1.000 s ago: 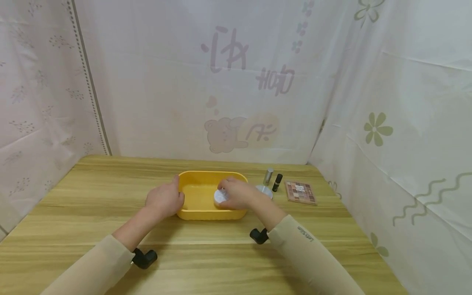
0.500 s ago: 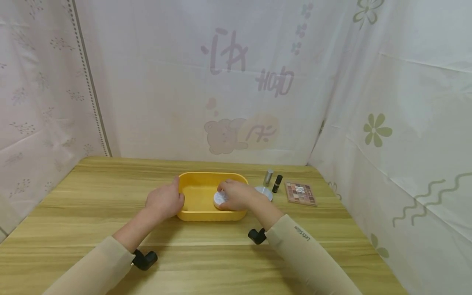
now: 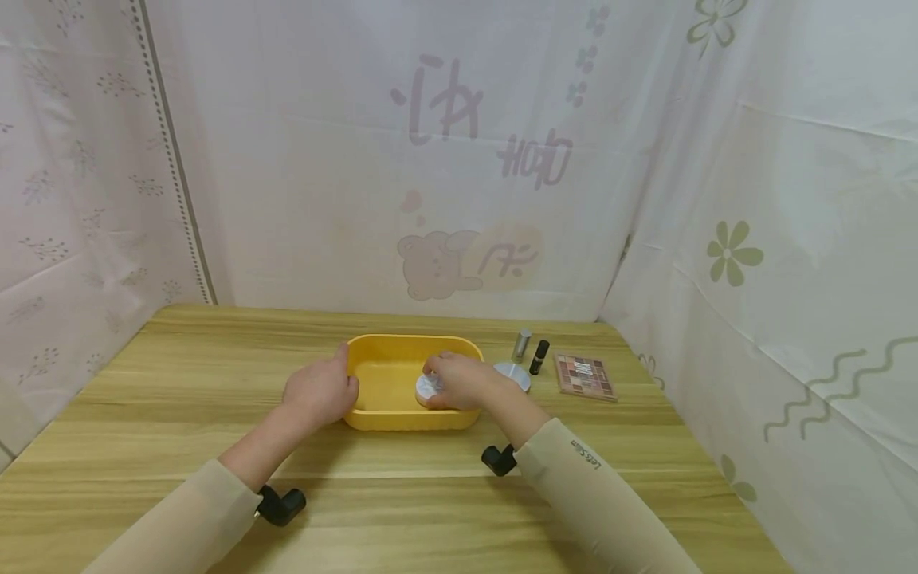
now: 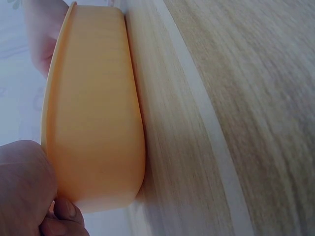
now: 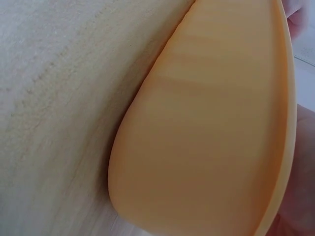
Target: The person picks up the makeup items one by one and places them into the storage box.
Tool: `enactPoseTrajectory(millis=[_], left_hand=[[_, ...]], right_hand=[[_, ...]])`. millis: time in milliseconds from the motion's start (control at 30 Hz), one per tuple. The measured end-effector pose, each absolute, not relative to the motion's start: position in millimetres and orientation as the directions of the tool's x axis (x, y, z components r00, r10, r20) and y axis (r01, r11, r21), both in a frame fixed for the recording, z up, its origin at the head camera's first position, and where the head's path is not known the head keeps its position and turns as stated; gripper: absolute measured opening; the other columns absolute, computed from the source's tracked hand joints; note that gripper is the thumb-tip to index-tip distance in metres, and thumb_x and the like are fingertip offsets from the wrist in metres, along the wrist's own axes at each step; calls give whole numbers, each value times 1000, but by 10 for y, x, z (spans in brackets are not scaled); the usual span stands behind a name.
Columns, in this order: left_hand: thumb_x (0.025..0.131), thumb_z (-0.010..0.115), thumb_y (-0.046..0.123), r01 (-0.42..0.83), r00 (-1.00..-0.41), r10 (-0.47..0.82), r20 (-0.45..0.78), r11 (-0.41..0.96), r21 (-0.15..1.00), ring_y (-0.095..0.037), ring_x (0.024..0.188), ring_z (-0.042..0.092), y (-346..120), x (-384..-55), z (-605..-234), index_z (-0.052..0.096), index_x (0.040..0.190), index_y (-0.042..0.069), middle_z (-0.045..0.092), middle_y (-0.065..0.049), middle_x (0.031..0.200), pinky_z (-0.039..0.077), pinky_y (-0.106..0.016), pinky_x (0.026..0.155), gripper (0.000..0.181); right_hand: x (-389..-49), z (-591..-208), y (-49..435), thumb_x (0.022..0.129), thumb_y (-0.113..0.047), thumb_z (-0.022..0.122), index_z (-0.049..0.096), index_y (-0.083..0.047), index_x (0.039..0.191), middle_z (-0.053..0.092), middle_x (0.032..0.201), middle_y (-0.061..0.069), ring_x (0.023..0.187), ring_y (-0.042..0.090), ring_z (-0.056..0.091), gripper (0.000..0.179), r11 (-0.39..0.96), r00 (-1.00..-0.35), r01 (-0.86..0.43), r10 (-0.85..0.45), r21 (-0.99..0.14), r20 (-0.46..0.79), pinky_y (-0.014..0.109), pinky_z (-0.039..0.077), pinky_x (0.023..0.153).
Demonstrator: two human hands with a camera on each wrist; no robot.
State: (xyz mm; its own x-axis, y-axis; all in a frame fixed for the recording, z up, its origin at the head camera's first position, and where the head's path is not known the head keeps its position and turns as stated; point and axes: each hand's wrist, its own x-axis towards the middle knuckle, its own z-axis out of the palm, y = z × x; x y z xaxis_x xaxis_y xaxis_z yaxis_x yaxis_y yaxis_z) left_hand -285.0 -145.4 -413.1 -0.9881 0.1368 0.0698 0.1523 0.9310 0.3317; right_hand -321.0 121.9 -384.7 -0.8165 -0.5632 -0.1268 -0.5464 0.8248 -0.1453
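Observation:
A yellow oblong basin (image 3: 411, 420) stands on the wooden table. At its left end my left hand (image 3: 320, 388) grips the rim; in the left wrist view the fingers (image 4: 66, 210) curl against the basin's outer wall. My right hand (image 3: 462, 379) reaches inside over the right part of the basin and holds a round white compact (image 3: 428, 387) with a marbled top. The compact sits low in the basin; whether it touches the bottom I cannot tell. In the right wrist view the basin wall (image 5: 197, 132) hides the compact and most of the hand.
Right of the basin lies a round silvery-white disc (image 3: 515, 375), partly behind my right wrist. Beyond it are a silver tube (image 3: 522, 345) and a black lipstick-like tube (image 3: 539, 357). An eyeshadow palette (image 3: 585, 376) lies farther right. Patterned cloth (image 3: 315, 199) hangs around the table.
Hardly anything differs. Both hands keep their places on the basin and the compact; my right forearm has shifted very slightly left, and the head view has tilted a touch.

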Motion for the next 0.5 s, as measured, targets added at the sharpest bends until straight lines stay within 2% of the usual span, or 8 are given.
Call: enactPoseTrajectory(millis=[500], left_hand=[[107,49,25,150,-989,137,62,931,333,-19,49,42,-1459,-2845,-4125,31,169,-6,54,-4,57,32,-32,46,71]], right_hand=[[-3251,-3913,1216,100,-40,80,67,-12,141,69,143,11,125,27,65,50,822,-813,-555,-568,-126,-129,44,53,112]])
